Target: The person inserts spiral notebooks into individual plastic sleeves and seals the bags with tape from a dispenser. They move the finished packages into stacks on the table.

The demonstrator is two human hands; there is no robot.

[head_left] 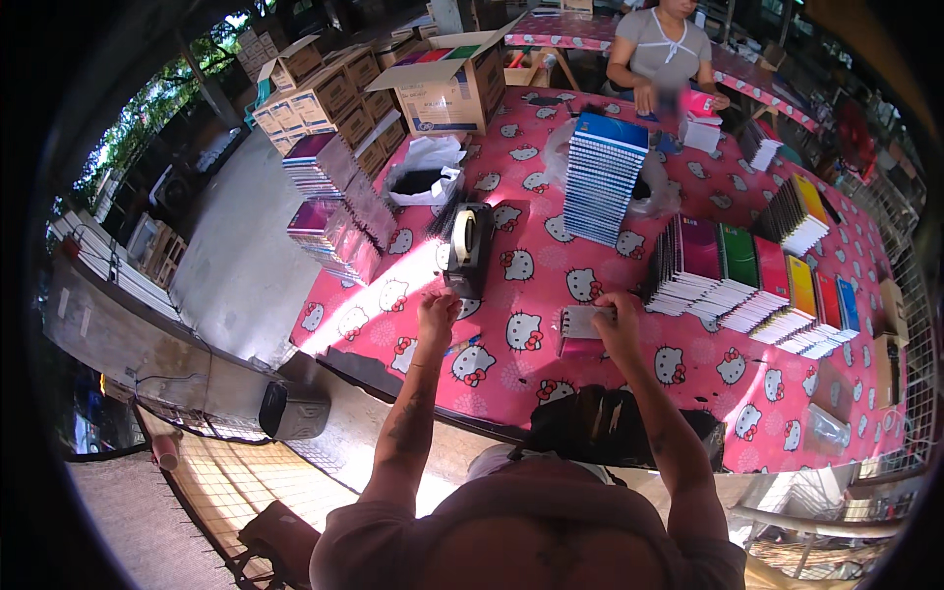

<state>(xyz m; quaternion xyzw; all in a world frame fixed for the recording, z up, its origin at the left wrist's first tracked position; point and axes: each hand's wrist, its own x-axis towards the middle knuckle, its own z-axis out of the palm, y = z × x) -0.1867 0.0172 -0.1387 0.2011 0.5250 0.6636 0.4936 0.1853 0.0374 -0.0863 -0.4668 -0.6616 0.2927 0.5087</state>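
My left hand (439, 315) is raised just in front of a black tape dispenser (468, 258) that carries a pale roll of tape. Its fingers are pinched together; whatever may be between them is too small to make out. To the right, my right hand (619, 329) grips the right side of a small spiral notebook (582, 324) with pale pages and a purple cover part showing below. A pen (462, 345) lies on the pink patterned tablecloth (501, 379) between my arms.
Stacks of plastic-wrapped notebooks (339, 211) stand at the left edge. A tall pile of blue notebooks (602, 177) rises at the centre, with rows of coloured notebooks (742, 280) to the right. Behind are a carton (452, 93) and another person (661, 49) handling notebooks. A black bag (590, 425) hangs nearest me.
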